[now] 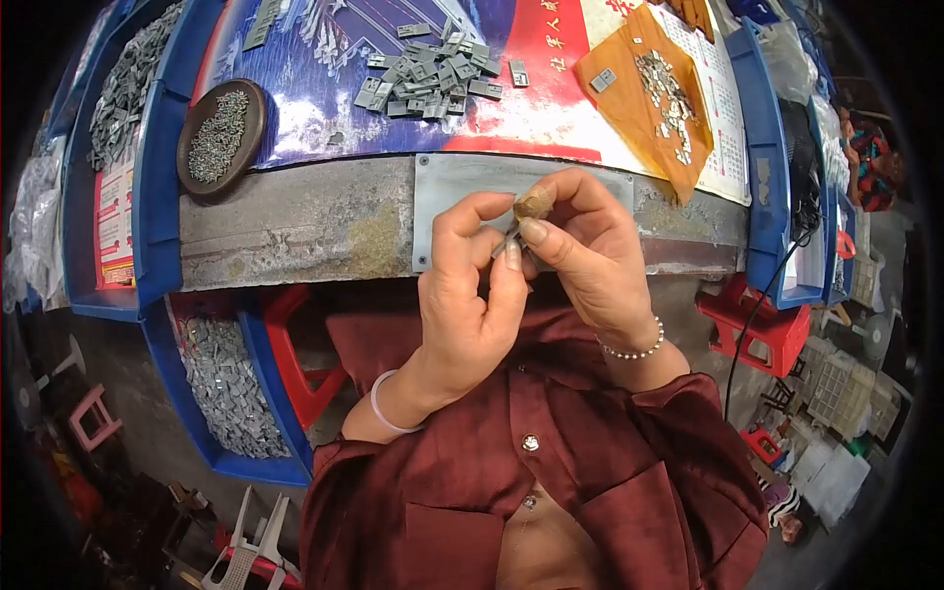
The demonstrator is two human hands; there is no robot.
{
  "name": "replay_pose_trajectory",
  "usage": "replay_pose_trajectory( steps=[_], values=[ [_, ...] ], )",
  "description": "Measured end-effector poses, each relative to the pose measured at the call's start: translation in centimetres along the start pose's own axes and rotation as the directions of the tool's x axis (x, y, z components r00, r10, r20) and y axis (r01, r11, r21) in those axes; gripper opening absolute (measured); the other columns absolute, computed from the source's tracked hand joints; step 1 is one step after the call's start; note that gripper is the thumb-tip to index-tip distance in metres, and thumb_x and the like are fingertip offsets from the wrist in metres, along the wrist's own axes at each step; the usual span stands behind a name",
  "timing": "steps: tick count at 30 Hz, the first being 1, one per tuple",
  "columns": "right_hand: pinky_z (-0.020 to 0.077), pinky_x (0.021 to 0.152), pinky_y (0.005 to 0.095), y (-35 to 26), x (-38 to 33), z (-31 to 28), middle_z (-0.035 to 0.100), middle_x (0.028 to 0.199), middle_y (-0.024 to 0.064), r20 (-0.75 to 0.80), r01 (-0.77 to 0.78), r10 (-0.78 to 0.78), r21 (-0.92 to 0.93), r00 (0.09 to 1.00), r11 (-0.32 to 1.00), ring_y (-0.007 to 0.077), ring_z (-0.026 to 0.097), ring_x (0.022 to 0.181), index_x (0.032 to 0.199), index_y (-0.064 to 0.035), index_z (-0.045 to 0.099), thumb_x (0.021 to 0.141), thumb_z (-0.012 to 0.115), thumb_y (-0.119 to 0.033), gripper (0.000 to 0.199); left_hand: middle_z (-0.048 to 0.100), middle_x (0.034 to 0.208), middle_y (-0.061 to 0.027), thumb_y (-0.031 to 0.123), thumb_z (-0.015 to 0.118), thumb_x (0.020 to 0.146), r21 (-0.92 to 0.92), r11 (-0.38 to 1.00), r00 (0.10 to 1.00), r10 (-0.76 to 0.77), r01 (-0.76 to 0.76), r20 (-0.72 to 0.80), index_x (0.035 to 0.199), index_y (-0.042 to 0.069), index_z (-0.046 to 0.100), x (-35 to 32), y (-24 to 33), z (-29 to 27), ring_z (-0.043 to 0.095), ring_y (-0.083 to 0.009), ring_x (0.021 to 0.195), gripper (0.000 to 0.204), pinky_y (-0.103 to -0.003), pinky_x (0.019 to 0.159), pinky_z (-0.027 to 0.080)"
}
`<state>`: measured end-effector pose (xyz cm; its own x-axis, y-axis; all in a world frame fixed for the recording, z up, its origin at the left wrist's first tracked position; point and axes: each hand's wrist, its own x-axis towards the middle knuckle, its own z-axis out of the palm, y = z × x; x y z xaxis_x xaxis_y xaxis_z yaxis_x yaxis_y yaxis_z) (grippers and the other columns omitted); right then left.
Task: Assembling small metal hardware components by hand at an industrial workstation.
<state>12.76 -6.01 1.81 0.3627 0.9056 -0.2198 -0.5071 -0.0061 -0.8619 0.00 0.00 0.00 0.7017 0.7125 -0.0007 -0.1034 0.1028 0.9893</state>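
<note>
Beyond the hands, a pile of parts lies on the table — a dish of small pieces to its left, a sheet bearing tiny pieces to its right. A bin flanks the table's left end, a lower bin before it — a third bin flanks the right, a stool below.

1. Our left hand is raised, left thumb pointing forward, left index finger bent.
2. Our right hand is raised just beside it, right thumb angled leftward, right index finger curled.
</note>
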Motion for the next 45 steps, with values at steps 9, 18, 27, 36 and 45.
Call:
replay_pose_trajectory(
  steps=[9, 18, 27, 36, 45],
  values=[
    [0.0461, 0.070, 0.0201, 0.0, 0.4, 0.4, 0.056, 0.096, 0.0036, 0.007, 0.083, -0.083, -0.147, 0.997, 0.986, 0.0058, 0.054, 0.083, 0.102, -0.0020, 0.051, 0.087, 0.062, -0.002, 0.019, 0.060, 0.080, -0.0059, -0.003, 0.041, 0.092, -0.003, 1.000, 0.999, 0.023, -0.023, -0.041, 0.129, -0.001, 0.030, -0.1, 0.0, 0.1, 0.055, -0.0065, 0.070, 0.039, -0.018, 0.061, 0.045],
    [0.0429, 0.066, 0.0191, 0.1, 0.1, 0.1, 0.053, 0.092, 0.0016, -0.009, 0.028, -0.031, -0.233, 0.999, 0.972, 0.0050, 0.048, 0.077, 0.100, -0.0014, 0.050, 0.080, 0.054, 0.005, 0.021, 0.047, 0.062, -0.0032, -0.006, 0.047, 0.086, 0.182, 0.972, 0.980, 0.170, -0.148, -0.108, 0.124, -0.002, 0.038, -0.1, -1.2, 0.5, 0.045, -0.0085, 0.054, 0.039, -0.022, 0.053, 0.039],
    [0.0428, 0.070, 0.0207, -0.5, 0.2, 0.0, 0.052, 0.091, 0.0026, -0.023, -0.042, 0.039, -0.202, 0.999, 0.979, 0.0058, 0.049, 0.079, 0.101, -0.0006, 0.049, 0.079, 0.055, 0.003, 0.023, 0.056, 0.076, -0.0054, -0.001, 0.040, 0.092, -0.317, 0.926, 0.979, -0.195, 0.205, 0.063, 0.131, 0.001, 0.027, 0.3, 1.1, -0.7, 0.051, -0.0058, 0.066, 0.041, -0.018, 0.058, 0.044],
    [0.0456, 0.077, 0.0255, -1.9, 0.7, -0.7, 0.057, 0.098, 0.0045, 0.105, 0.135, -0.099, -0.442, 0.990, 0.887, 0.0108, 0.054, 0.088, 0.106, -0.0003, 0.053, 0.081, 0.060, 0.000, 0.026, 0.055, 0.073, -0.0048, 0.000, 0.041, 0.093, -0.275, 0.920, 0.960, -0.262, 0.279, 0.095, 0.132, 0.003, 0.027, 0.7, 2.1, -2.2, 0.048, -0.0051, 0.061, 0.042, -0.017, 0.055, 0.041],
    [0.0469, 0.078, 0.0380, -5.5, 3.0, 1.5, 0.059, 0.093, 0.0094, 0.629, 0.607, -0.064, -0.712, 0.775, 0.354, 0.0310, 0.057, 0.090, 0.102, -0.0042, 0.058, 0.070, 0.067, 0.001, 0.033, 0.055, 0.074, -0.0041, 0.000, 0.042, 0.093, -0.259, 0.910, 0.944, -0.294, 0.325, 0.149, 0.134, 0.006, 0.026, 1.0, 3.1, -4.1, 0.048, -0.0052, 0.060, 0.045, -0.018, 0.055, 0.041]
  ],
)
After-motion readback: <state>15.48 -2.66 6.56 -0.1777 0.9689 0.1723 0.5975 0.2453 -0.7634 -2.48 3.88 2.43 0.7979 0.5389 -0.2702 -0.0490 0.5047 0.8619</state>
